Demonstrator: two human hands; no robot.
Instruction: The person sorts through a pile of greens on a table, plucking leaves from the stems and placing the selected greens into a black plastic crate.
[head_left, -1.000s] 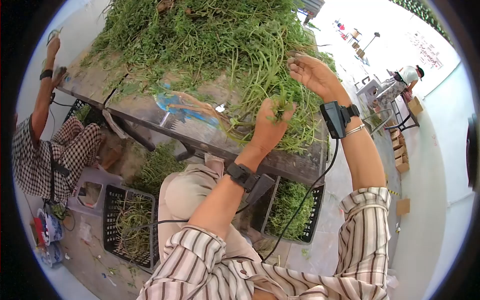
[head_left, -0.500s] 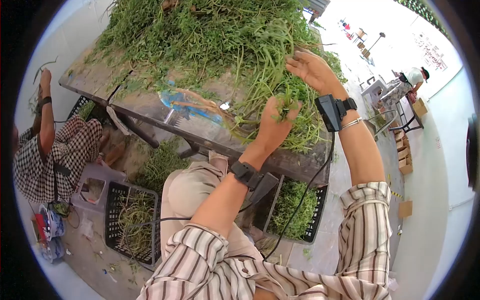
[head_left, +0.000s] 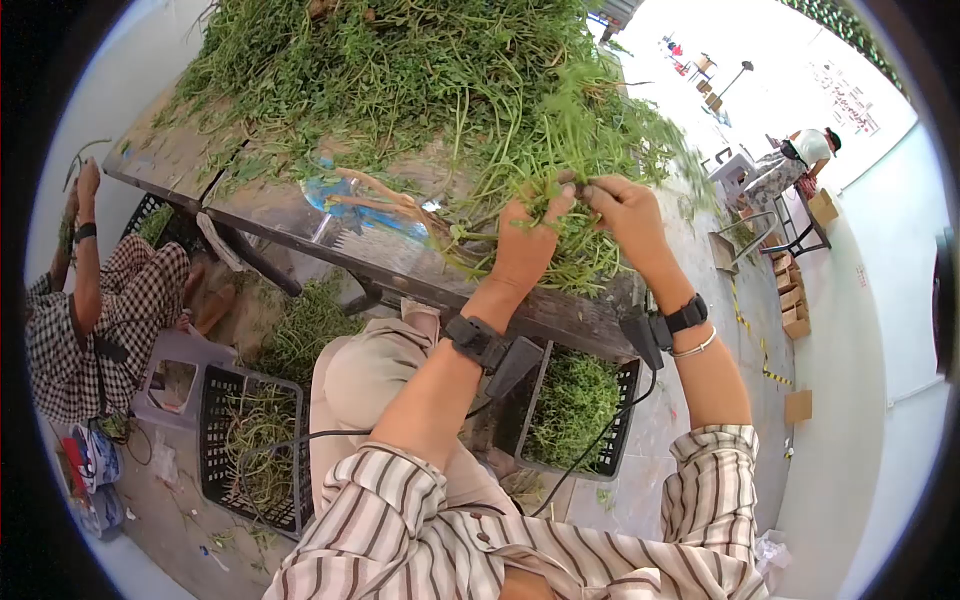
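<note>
My left hand (head_left: 522,240) is closed around leafy green stems (head_left: 545,190) above the table's near edge. Close beside it, my right hand (head_left: 632,215) pinches the same stems, its fingertips almost meeting the left thumb. The tops of the held greens are blurred by motion. Behind both hands, a large heap of leafy greens (head_left: 380,80) covers the back of the dark table (head_left: 290,228). Loose stems lie beneath and around my hands. To the left of my left hand, a blue patch (head_left: 350,200) and brown stalks (head_left: 390,197) lie on the tabletop.
Below the table stand a black crate of fine greens (head_left: 570,415) and another crate of stems (head_left: 265,430). A co-worker in checked clothes (head_left: 75,350) sits at the left near a plastic stool (head_left: 175,385). Another person (head_left: 805,150) bends over at the far right. A cable (head_left: 600,420) hangs from my right wrist.
My right hand has come down and left from the heap to meet my left hand, and its spread fingers have closed on the stems. My left hand has moved slightly left.
</note>
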